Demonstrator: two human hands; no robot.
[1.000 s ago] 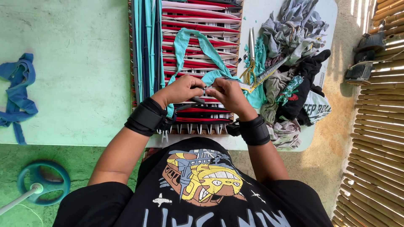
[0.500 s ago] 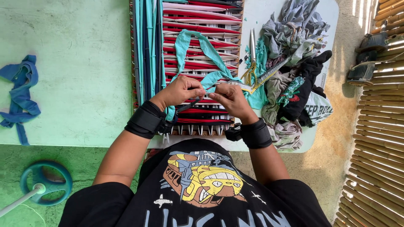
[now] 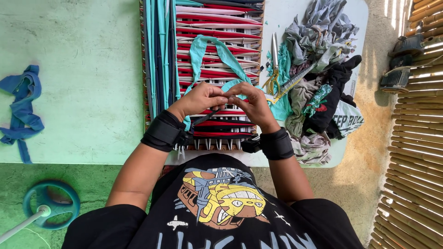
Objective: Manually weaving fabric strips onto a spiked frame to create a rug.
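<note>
We pinch the teal fabric strip (image 3: 220, 50) between left hand (image 3: 199, 99) and right hand (image 3: 251, 102) at frame centre; it looks soft, light and stretchy, best gripped near its ends.

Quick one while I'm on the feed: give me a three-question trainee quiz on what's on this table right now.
1. True or false: both hands pinch the teal fabric loop over the loom.
2. Where do the scissors lie? A) on the blue strip at far left B) between the weaving loom and the fabric scrap pile C) on the floor
3. What does each wrist wear?

Key
1. True: the left hand and right hand meet on the loop.
2. B
3. A black wrist band.
</note>
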